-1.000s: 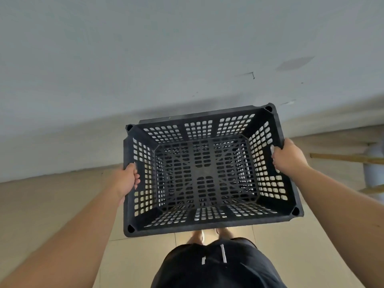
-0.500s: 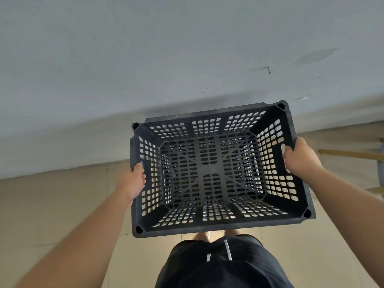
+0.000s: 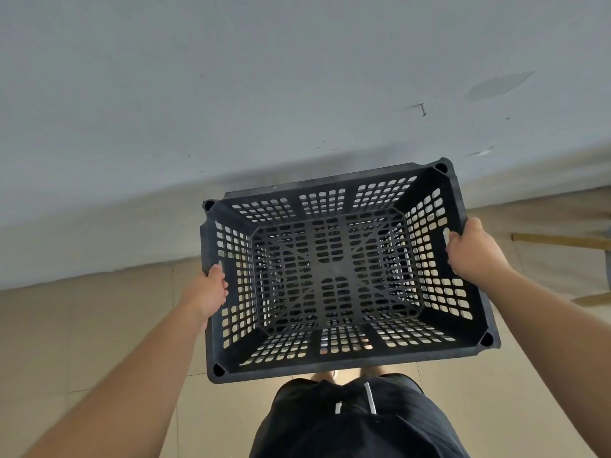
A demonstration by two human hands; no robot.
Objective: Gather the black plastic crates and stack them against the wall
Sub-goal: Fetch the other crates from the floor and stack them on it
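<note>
Transport looks to be the step in hand: one black crate [image 3: 334,279] is held up, facing the wall [image 3: 264,94], and not yet set down. Nearest, below the crate's near rim, are the person's black shorts [image 3: 347,421]. At the crate's left end the left hand [image 3: 208,292] grips the rim, thumb on top, the fingers hidden behind the side. At its right end the right hand [image 3: 472,249] curls round the handle slot, and its fingertips show through it. The crate hangs between them, open side up, roughly level and empty. Its sides and bottom are a grid of slots, with a round socket at each corner. Under it lies the tiled floor [image 3: 82,325]. Beyond its far rim rises the grey wall, close. No stack shows beneath the crate, so the next move probably calls for lowering it evenly, square to the wall's foot.
</note>
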